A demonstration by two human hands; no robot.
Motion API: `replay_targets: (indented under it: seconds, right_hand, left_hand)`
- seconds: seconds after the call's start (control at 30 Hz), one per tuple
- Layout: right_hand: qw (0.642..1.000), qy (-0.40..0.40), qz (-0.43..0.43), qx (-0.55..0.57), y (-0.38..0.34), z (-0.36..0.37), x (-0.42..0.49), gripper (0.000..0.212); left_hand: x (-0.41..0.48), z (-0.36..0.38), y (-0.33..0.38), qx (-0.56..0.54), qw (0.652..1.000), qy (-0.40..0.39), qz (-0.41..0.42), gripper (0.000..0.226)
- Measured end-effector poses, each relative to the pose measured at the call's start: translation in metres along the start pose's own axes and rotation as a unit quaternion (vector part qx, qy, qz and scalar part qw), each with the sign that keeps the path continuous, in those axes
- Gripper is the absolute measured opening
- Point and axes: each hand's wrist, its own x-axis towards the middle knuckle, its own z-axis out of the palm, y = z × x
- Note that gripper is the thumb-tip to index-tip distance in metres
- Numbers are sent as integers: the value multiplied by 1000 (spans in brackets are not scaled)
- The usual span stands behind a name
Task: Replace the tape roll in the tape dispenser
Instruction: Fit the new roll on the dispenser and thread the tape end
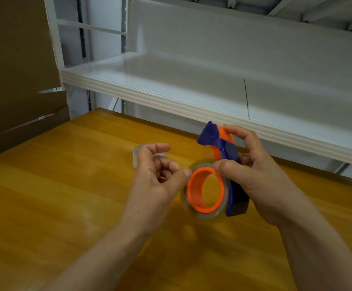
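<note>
A blue and orange tape dispenser (226, 152) is held above the wooden table (55, 185). My right hand (261, 175) grips it, thumb on the hub side and fingers over the top. A clear tape roll (191, 214) sits around the dispenser's orange hub (194, 194). My left hand (156, 177) is just left of the roll, its thumb tip touching the roll's edge and fingers curled loosely, with nothing clearly held. A second clear tape roll (137, 156) lies on the table behind my left hand, mostly hidden.
A white metal shelf (170, 101) runs along the far side of the table, overhanging its back edge. Brown cardboard (17, 80) stands at the left.
</note>
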Motion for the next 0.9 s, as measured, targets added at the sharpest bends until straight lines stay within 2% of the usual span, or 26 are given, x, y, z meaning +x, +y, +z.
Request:
replay_targets:
  seconds: [0.07,0.13,0.2,0.27,0.37,0.43,0.57,0.63,0.7,0.8,0.9]
  right_hand:
    - [1000,10,-7,26,1,0,1,64]
    - [999,18,-9,37,1,2,2,65]
    - [999,20,-6,46,0,6,1,66]
    - [999,25,-6,40,-1,12,-1,65]
    - [1000,31,-4,5,-2,16,-2,63]
    - [999,27,3,-17,-4,12,-2,61]
    - [995,-15,47,-84,-8,0,-1,65]
    - [983,-41,80,-159,-11,-5,5,63]
    - [962,-81,109,-238,-16,-10,14,59]
    - [925,-154,141,-318,-26,-14,28,56]
    - [886,-215,157,-381,-30,-9,41,51]
  left_hand:
    - [-7,4,1,39,999,-35,2,46]
    - [-16,12,5,134,987,-84,-6,51]
    - [-21,18,5,274,955,-108,26,60]
    - [-23,20,4,329,936,-105,71,54]
    - [-23,22,-2,317,941,-97,71,45]
    - [-24,23,-5,287,950,-114,50,46]
    - [-21,24,-3,198,969,-142,34,47]
    - [-15,19,-4,128,986,-102,18,40]
    - [-4,8,-7,97,995,-19,-16,34]
    - [12,-8,-13,75,989,73,-107,31]
    - [22,-18,-22,70,979,104,-160,29]
